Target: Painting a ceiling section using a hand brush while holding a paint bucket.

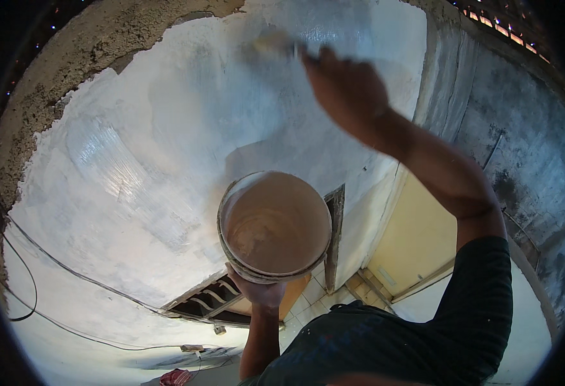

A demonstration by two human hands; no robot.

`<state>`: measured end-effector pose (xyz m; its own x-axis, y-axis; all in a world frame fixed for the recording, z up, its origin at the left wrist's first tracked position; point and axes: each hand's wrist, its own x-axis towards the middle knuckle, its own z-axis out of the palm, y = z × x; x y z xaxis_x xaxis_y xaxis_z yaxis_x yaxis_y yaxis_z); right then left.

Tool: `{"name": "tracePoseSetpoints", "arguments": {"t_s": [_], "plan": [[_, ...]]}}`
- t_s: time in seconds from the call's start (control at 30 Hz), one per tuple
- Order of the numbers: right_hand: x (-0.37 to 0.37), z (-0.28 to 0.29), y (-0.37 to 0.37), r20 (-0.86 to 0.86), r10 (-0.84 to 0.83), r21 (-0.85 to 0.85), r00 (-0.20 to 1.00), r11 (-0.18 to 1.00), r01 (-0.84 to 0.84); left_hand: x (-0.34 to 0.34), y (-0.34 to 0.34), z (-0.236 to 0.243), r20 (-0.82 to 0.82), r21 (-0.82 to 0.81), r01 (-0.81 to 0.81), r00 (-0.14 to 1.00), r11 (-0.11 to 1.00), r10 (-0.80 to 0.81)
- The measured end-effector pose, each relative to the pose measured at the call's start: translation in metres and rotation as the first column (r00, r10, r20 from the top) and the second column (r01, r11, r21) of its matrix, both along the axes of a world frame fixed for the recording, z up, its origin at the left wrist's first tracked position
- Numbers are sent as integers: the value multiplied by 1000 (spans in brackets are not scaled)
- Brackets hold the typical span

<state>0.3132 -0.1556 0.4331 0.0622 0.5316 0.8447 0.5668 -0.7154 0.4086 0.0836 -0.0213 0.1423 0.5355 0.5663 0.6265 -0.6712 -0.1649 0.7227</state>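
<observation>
My left hand is closed on the lower side of a round bucket, holding it up in front of my chest. Inside the bucket, pale beige paint shows, with a lumpy streak in it. My right arm is stretched up to the white wall. In my right hand, fingers wrapped round its handle, is a paintbrush, smeared by motion. The bristle end is at the wall's upper part, where damp, shiny strokes show. The bucket hides most of my left fingers.
Rough bare plaster borders the wall at upper left. Dark cables run along the lower left. Below the bucket are a vent opening and floor tiles. A yellow door stands to the right, beside a grey stained wall.
</observation>
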Motion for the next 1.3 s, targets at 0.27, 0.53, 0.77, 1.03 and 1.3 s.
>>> {"name": "tracePoseSetpoints", "arguments": {"t_s": [0.27,0.53,0.77,1.03,1.3], "plan": [[-16,-78,-13,-670,-286,-570,685,789,-228,10,13,-27,-78,233,-209,969,950,233],[6,16,-19,-475,11,-98,880,993,-65,7,4,16,414,-806,569,741,166,-529],[3,-103,-1,-426,-105,-208,899,978,16,13,5,-8,-18,276,-197,977,941,210],[7,-83,-13,-718,-184,-348,671,930,-117,4,-9,32,336,-762,526,820,378,-464],[-6,-58,-20,-312,-7,21,950,1000,14,16,-5,5,27,-548,375,901,748,-432]]}}
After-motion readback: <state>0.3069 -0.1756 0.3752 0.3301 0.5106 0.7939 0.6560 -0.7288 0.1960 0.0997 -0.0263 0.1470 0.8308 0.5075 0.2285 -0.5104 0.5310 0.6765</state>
